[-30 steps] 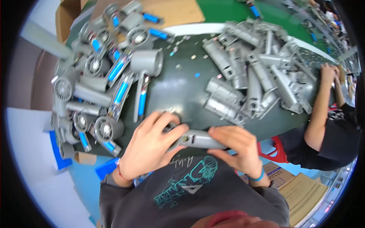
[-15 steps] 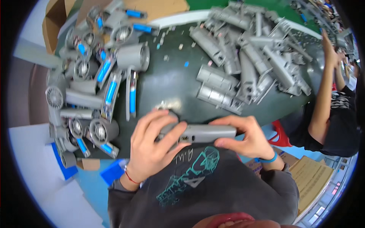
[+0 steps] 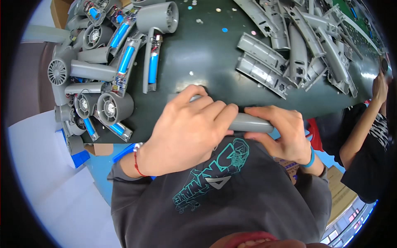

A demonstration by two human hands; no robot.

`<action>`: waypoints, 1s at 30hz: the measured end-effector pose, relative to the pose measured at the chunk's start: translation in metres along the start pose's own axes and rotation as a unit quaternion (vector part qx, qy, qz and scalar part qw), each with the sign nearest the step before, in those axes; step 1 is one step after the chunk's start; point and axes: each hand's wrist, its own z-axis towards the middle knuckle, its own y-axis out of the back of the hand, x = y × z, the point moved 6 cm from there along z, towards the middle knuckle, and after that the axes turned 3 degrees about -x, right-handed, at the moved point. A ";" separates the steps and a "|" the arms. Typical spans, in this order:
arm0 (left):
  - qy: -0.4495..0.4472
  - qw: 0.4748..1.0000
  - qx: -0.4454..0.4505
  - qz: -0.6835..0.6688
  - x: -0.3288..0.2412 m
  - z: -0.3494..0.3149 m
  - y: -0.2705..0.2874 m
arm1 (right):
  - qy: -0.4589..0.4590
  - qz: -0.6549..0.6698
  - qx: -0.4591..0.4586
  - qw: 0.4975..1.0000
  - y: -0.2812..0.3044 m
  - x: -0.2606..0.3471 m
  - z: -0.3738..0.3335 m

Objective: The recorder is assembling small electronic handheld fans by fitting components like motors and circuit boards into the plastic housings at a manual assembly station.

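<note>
Close to my chest, at the table's near edge, I hold a grey handheld fan (image 3: 251, 123) with both hands. My left hand (image 3: 191, 128) wraps over its left part, back of the hand up, and hides most of it. My right hand (image 3: 288, 134) grips the rounded end of the handle between thumb and fingers. Left of my hands lies a heap of opened grey fans (image 3: 113, 108) with round heads, blue cylindrical batteries (image 3: 153, 66) and small circuit boards. Beyond my right hand are piled empty grey handle shells (image 3: 261, 74).
The dark green table (image 3: 198, 62) carries scattered small bits, among them a blue dot (image 3: 225, 29). To the right, another person's arm (image 3: 359, 136) reaches over the table. Cardboard boxes (image 3: 341, 188) stand on the floor at lower right. A white panel (image 3: 45, 161) stands at left.
My left hand has turned over and closed farther across the fan, covering the openings seen before. The view has shifted, so the table's things sit higher; the other person's arm has lowered.
</note>
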 end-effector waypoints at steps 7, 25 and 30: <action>0.004 0.994 0.011 -0.111 0.004 0.006 0.009 | -0.004 0.086 -0.028 0.996 0.017 0.014 0.013; 0.158 0.745 0.008 -0.648 -0.005 -0.004 -0.023 | -0.118 0.336 0.025 0.934 0.001 0.004 0.037; 0.090 0.477 0.127 -0.865 -0.035 -0.001 -0.053 | 0.045 0.352 -0.247 0.902 -0.007 0.008 0.048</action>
